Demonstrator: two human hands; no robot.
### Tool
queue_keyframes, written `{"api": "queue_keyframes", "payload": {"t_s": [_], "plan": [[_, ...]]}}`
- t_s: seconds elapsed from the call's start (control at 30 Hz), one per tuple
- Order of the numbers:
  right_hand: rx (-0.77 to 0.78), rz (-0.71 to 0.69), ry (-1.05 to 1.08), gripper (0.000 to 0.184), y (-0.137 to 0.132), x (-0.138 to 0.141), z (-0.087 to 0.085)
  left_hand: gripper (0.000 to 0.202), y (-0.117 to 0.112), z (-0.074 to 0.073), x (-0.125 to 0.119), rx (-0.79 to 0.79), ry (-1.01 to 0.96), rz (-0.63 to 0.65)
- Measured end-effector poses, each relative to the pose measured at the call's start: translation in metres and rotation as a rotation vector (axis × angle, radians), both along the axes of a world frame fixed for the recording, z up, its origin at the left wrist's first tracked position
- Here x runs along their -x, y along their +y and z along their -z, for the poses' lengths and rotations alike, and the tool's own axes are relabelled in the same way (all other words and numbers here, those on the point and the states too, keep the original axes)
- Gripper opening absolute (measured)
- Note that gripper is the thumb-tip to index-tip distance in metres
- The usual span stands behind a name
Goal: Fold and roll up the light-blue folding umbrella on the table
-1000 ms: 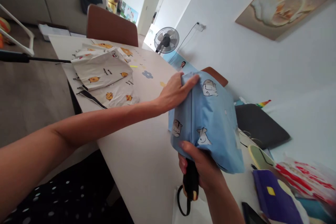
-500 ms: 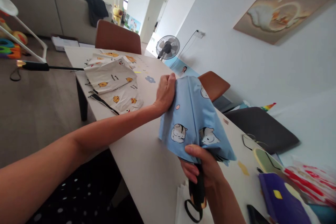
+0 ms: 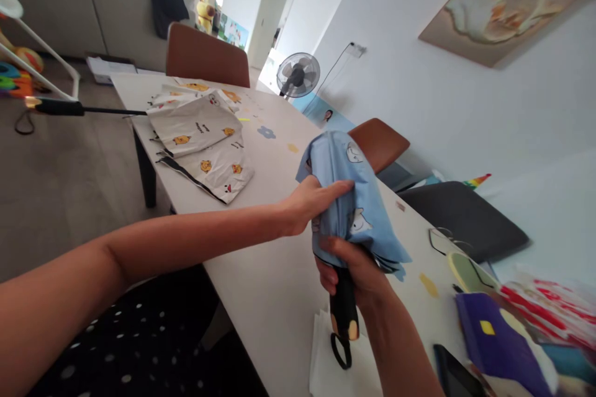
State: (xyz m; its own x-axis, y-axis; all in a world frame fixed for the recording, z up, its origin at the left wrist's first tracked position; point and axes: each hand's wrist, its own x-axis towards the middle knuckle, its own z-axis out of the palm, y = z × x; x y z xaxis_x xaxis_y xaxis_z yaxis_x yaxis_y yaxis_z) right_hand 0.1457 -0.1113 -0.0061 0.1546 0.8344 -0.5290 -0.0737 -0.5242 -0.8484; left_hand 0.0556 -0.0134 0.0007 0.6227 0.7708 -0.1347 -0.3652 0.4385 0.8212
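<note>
I hold a folded blue umbrella [image 3: 342, 180] with cartoon animal prints above the white table [image 3: 261, 273]. My right hand [image 3: 354, 270] is closed round its black handle [image 3: 343, 310], whose wrist loop hangs below. My left hand [image 3: 313, 200] grips the blue canopy cloth near its middle, fingers pressed round the gathered fabric. A second umbrella [image 3: 200, 136], white with orange animal prints, lies collapsed on the far left of the table; its black shaft and handle [image 3: 56, 107] stick out past the table edge.
Two brown chairs [image 3: 207, 61] [image 3: 379, 141] stand at the table's far side. A purple booklet [image 3: 488, 338], a dark phone [image 3: 454, 375], a dark cushion [image 3: 465, 223] and red-printed bags [image 3: 549, 313] crowd the right. A fan [image 3: 298, 74] and a grey sofa [image 3: 93, 0] lie beyond.
My left hand slid down from the top of the blue canopy to its middle, squeezing the cloth in. The canopy is now bunched narrower. My right hand kept its hold on the handle.
</note>
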Motion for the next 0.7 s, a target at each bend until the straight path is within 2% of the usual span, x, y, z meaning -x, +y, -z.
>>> {"api": "queue_keyframes", "payload": {"t_s": [0.13,0.3,0.47,0.6,0.7], "plan": [[0.039,-0.046,0.159,0.025,0.003,-0.008,0.010,0.045,0.014,0.009,-0.007,0.164,-0.050,0.089],[0.092,-0.042,0.187,0.027,0.010,-0.006,0.021,0.039,0.026,0.028,-0.016,0.359,0.008,0.013],[0.042,0.054,0.071,0.019,0.013,0.002,0.022,0.031,0.028,0.029,-0.016,0.345,0.026,-0.092],[-0.071,0.092,0.164,0.028,0.013,0.006,0.026,0.029,0.028,0.027,-0.012,0.316,-0.022,-0.080],[-0.150,0.153,0.270,0.026,0.013,0.008,0.029,0.034,0.029,0.030,-0.012,0.316,-0.001,-0.063]]}}
